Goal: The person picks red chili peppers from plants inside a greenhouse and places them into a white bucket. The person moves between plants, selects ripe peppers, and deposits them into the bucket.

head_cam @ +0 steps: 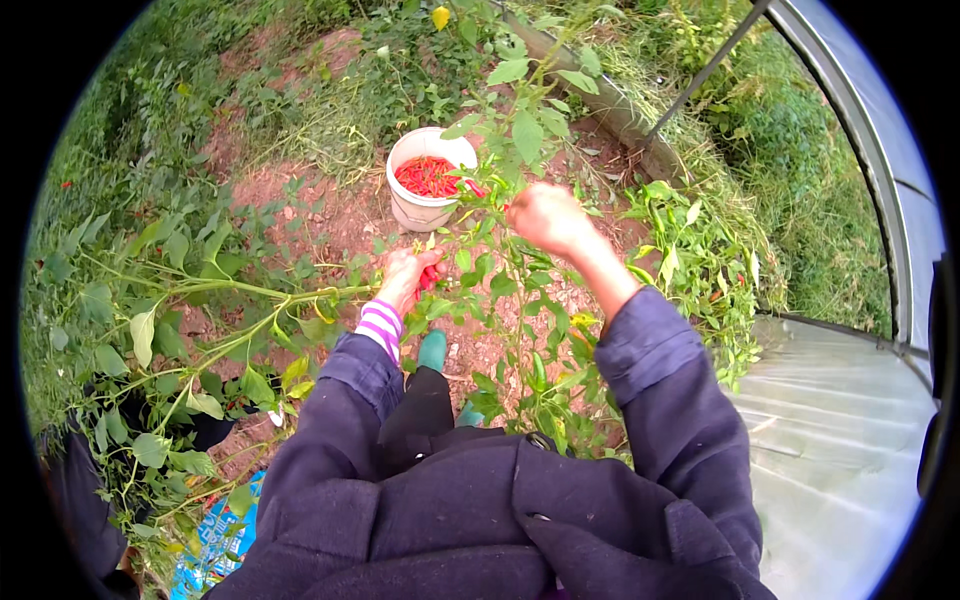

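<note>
My left hand (405,276) is closed around a bunch of red chilli peppers (429,278), held low beside a leafy pepper plant (517,281). My right hand (551,217) is blurred, with curled fingers at the upper part of that plant. A speck of red shows by its fingertips, but whether they grip a pepper is unclear. More red chillies (474,187) hang on the plant just left of this hand, and a green chilli (539,373) hangs lower down. Beyond my hands, a white plastic bucket (409,212) stands on the soil, partly filled with loose red chillies (427,177).
A thick branching weed stem (225,285) reaches in from the left. My green boots (433,349) stand on reddish soil (330,217). On the right are another pepper plant (667,225) and plastic sheeting (817,442). A blue printed bag (225,536) lies at lower left, near dark clothing (79,495).
</note>
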`<act>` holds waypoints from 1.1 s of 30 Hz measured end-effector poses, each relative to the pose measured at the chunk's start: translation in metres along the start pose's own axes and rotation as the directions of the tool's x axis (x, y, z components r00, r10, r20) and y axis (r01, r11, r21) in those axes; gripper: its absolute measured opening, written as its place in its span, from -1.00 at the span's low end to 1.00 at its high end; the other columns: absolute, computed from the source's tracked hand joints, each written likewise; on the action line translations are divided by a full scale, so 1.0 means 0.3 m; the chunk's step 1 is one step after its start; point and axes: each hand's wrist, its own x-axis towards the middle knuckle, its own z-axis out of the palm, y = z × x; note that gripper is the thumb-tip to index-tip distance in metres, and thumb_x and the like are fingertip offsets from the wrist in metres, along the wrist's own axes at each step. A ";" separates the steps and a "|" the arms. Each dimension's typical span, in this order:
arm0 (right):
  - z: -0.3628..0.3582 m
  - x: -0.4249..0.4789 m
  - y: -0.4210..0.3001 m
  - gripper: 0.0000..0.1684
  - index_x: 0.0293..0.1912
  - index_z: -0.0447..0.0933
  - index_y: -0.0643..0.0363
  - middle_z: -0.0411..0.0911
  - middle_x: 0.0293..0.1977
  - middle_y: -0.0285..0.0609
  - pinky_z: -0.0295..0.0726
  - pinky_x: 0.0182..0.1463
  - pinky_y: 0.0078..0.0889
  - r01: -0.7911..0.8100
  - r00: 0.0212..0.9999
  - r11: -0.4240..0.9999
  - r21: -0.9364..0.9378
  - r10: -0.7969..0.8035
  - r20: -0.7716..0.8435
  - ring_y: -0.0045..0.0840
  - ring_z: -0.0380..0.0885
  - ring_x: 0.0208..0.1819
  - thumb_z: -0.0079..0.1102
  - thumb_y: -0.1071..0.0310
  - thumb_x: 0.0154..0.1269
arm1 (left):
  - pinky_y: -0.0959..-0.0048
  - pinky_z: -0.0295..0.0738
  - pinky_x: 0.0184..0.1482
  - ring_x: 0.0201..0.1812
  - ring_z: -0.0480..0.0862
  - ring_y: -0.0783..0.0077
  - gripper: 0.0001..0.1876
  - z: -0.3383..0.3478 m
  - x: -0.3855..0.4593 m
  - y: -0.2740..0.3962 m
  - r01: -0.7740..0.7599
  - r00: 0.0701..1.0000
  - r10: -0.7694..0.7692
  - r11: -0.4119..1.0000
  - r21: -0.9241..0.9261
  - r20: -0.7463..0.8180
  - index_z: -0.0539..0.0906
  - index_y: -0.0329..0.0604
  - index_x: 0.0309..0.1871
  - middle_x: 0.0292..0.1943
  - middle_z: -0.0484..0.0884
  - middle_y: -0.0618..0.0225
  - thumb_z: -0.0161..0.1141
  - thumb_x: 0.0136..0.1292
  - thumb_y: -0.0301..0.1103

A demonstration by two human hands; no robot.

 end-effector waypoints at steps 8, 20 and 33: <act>0.248 0.099 -0.026 -0.62 -0.05 0.59 0.17 0.57 -0.06 0.05 0.50 0.11 -0.23 -0.141 0.974 0.983 0.116 0.117 0.195 -0.20 0.54 0.03 0.10 0.22 0.17 | 0.56 0.36 -0.63 -0.66 0.48 0.52 -0.88 0.033 0.143 0.068 0.117 0.963 -0.107 0.993 -0.028 0.249 0.53 -0.22 -0.31 -0.58 0.54 0.33 0.10 0.27 -0.36; 0.204 0.009 0.067 -0.79 -0.08 0.57 0.08 0.37 -0.59 -0.52 0.22 -0.51 -0.65 -0.199 0.956 0.653 0.730 -0.034 0.291 -0.80 0.24 -0.58 0.13 0.34 0.30 | 0.58 0.53 -0.28 -0.37 0.61 0.58 -0.78 -0.003 0.087 0.183 0.103 0.825 -0.123 0.992 0.068 0.552 0.56 -0.28 -0.10 -0.34 0.63 0.39 0.24 0.18 -0.48; 0.171 -0.066 0.071 -0.73 -0.06 0.57 0.20 0.62 -0.28 -0.32 0.44 -0.03 -0.45 -0.040 0.964 0.707 0.706 -0.160 0.214 -0.66 0.47 -0.22 0.16 0.35 0.24 | 0.65 0.39 -0.54 -0.52 0.51 0.65 -0.77 0.030 0.012 0.223 0.129 0.882 -0.169 0.984 0.120 0.440 0.51 -0.18 -0.13 -0.47 0.58 0.43 0.21 0.28 -0.25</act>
